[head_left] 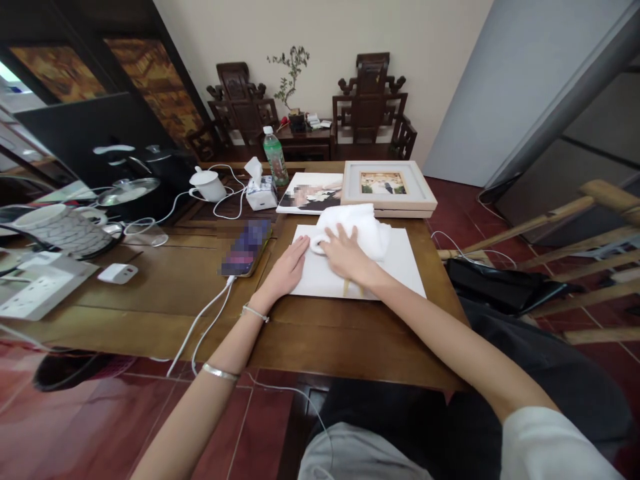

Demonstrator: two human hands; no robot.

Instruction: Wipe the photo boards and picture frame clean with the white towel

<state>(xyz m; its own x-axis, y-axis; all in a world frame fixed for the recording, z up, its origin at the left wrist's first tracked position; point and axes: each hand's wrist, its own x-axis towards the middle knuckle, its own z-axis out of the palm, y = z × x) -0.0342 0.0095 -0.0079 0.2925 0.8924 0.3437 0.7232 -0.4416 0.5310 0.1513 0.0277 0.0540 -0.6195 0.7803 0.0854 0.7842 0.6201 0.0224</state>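
Note:
A flat white board [405, 267] lies on the wooden table in front of me, with a few yellowish-brown marks near its front edge. Fingers stretched and close together, my left hand [289, 268] lies flat along the board's left edge. My right hand [346, 255] presses on a folded white cloth [357, 227] that covers the back part of the board. Its fingers are partly spread over the cloth and seem to grip a fold of it. The cloth hides the surface beneath.
Behind the board are a boxed picture frame [425, 193] and a photo panel [317, 187]. To the left lie a phone [246, 248] on a cable, a tissue box [261, 193], a green-labelled bottle [275, 157], a lidded cup [207, 185] and a power strip [43, 287].

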